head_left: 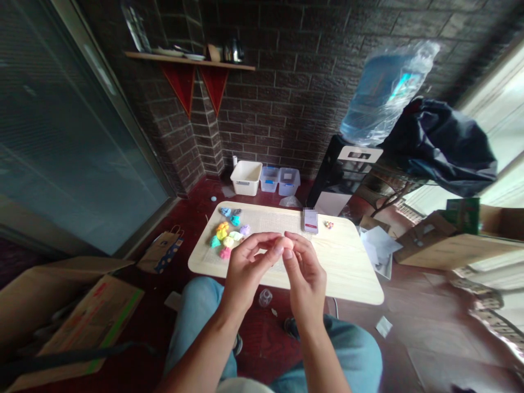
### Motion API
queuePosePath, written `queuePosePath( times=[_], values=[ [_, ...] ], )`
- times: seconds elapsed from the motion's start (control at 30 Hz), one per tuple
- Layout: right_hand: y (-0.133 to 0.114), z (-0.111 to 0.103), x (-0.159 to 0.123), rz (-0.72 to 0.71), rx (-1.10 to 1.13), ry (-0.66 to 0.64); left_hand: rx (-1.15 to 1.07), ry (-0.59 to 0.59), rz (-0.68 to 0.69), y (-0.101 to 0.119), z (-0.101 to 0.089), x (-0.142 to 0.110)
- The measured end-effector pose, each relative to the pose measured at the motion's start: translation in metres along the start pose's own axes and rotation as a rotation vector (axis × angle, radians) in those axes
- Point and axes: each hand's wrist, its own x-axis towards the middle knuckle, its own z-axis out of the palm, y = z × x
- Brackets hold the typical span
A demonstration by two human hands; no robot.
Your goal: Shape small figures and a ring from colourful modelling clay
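Note:
Over the middle of a low pale wooden table (347, 273), my left hand (252, 263) and my right hand (303, 267) meet at their fingertips. Between them they pinch a small lump of pink-orange modelling clay (285, 243), partly covered by the thumbs and fingers. To the left of my hands lie several soft clay lumps, among them a yellow lump (222, 231), a teal lump (215, 241), a purple lump (244, 230) and a pink lump (225, 253). Beyond my right hand a phone (310, 221) lies on the table, and farther right sits a small multicoloured clay piece (329, 224).
Behind the table stand a white bin (246, 179) and two clear plastic boxes (289, 182). A water dispenser (341, 177) rises at the back right. Cardboard boxes (98, 322) flank me on the left and right. A clear plastic cup (265, 297) is on the floor below the table.

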Motion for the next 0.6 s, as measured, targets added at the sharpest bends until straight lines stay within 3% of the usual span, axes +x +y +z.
queuePosePath(
  times=[0.6],
  values=[
    [0.0038, 0.0005, -0.0024, 0.009, 0.032, -0.011, 0.020, 0.010, 0.040, 0.0007, 0.0000, -0.0007]
  ],
)
